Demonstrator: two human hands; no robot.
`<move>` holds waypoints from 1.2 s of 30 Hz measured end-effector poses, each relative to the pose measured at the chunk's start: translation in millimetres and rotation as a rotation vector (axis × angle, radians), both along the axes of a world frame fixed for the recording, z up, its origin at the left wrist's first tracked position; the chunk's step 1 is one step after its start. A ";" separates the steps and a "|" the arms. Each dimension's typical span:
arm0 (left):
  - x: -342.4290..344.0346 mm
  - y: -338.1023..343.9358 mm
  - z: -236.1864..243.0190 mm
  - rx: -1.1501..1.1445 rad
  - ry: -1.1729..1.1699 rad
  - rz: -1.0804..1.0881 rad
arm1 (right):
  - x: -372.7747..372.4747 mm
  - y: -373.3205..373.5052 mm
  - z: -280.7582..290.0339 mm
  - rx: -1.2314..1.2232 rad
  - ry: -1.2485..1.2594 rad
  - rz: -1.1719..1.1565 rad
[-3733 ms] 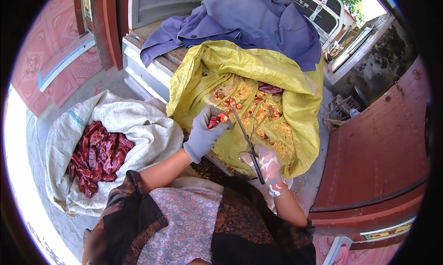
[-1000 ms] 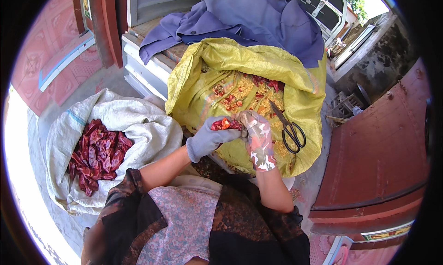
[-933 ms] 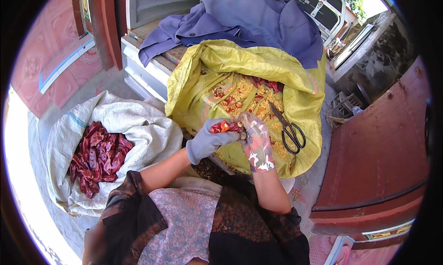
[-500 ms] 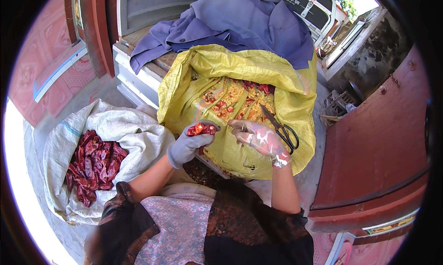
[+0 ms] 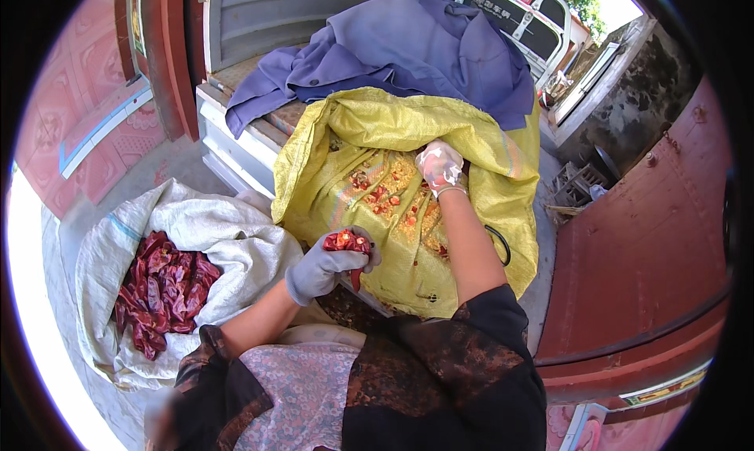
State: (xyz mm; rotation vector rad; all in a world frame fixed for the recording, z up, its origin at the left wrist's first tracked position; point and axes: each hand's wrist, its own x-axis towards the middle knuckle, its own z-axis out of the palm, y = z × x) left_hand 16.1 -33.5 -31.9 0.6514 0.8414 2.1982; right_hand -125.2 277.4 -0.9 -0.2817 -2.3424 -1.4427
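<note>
left hand [image 5: 323,264] clutches red chillies [image 5: 346,241].

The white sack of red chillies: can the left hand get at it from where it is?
Probably yes. The white sack lies open right beside the left hand, nothing between them, but that hand already grips a bunch of chillies.

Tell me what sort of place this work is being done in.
Probably an outdoor doorstep or yard by a street, used for sorting dried chillies. A parked vehicle stands behind in sunlight, red metal doors flank the spot, and open sacks, one white and one yellow, sit on the ground.
</note>
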 end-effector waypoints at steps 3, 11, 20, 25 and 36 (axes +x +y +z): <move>-7.7 -7.8 -5.4 0.091 -0.086 -0.006 | 29.2 -14.3 23.1 -0.753 -0.128 0.176; -9.0 8.7 -0.8 0.067 -0.113 -0.046 | 144.6 -19.7 40.9 -1.488 -0.052 0.180; -11.1 27.2 19.6 0.089 -0.129 -0.034 | 187.3 -71.7 50.7 -1.715 0.192 0.391; -0.1 35.2 43.6 0.137 -0.201 -0.027 | 221.6 -116.6 34.8 -1.224 0.244 0.673; -7.9 34.4 27.4 -0.071 0.093 0.274 | 224.0 -135.7 51.6 -1.538 0.275 0.796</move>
